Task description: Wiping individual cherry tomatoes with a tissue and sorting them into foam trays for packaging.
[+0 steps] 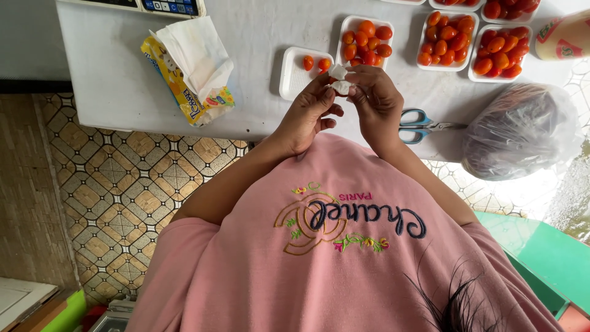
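Both hands, left hand point(307, 114) and right hand point(376, 98), pinch a white tissue point(340, 80) just beside the near-empty tray point(295, 77); loose fingers could drop it onto the tomatoes point(314, 63).

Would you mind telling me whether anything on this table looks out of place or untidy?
Nothing is spilled or damaged. The tissue pack lies torn open with a sheet sticking out, and one white tray holds only a few tomatoes while the others are full. Both hands, left and right, hold a tissue.
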